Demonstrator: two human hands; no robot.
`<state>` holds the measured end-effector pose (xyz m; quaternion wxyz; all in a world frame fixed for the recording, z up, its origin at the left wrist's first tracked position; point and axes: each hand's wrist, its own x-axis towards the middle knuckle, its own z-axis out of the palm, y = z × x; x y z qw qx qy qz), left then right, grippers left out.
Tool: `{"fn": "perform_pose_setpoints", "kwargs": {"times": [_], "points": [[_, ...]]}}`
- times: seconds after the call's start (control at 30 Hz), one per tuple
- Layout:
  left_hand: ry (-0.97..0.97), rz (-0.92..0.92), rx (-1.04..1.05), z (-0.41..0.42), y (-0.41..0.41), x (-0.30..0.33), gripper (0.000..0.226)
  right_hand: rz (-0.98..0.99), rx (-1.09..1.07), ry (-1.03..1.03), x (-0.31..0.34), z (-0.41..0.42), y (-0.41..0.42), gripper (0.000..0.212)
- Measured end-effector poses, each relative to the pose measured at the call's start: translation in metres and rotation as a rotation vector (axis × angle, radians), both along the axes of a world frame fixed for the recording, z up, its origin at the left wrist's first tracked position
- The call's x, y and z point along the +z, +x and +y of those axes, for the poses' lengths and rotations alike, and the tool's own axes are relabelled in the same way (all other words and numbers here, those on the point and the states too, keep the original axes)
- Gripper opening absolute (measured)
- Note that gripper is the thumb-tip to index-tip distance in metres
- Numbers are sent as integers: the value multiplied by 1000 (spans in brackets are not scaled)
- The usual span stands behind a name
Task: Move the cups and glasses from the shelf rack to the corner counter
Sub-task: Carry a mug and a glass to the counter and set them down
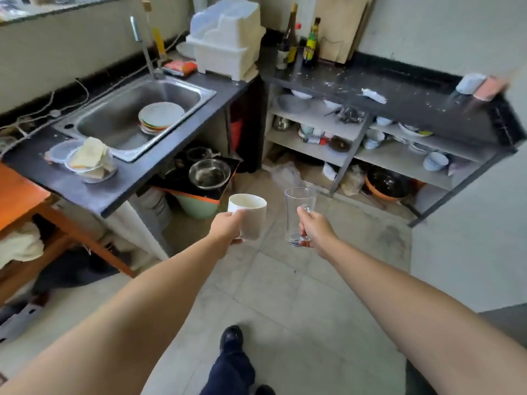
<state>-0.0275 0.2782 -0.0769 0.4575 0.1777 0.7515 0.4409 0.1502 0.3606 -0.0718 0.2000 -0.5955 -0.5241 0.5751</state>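
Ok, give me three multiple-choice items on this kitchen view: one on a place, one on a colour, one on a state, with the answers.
1. Where does the stack of plates lie?
A. in the sink
B. on the orange table
C. on the floor

2. What colour is the mug that the left hand holds?
A. blue
B. white
C. black

3. How is the clear glass in the right hand?
A. lying on its side
B. full of juice
C. upright and empty

Answers: 1 A, the plates sit inside the steel basin. 2 B, its wall and inside are white. 3 C, its mouth faces up and the floor shows through it.
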Motion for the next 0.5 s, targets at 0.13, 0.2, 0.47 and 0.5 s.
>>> {"fn": "perform_pose_setpoints", "kwargs": {"times": [0.13, 0.2, 0.47, 0.5], "points": [[13, 5, -147, 65, 30, 1, 27, -19, -148, -4, -2, 37, 39, 36], [25, 9, -205, 97, 39, 3, 24, -29, -198, 0, 0, 56, 54, 34], [52, 41, -460, 232, 79, 16, 22, -83, -451, 52, 11, 144, 109, 36], [51, 48, -484, 245, 85, 16, 22, -86, -476, 52, 11, 152, 116, 37]]}}
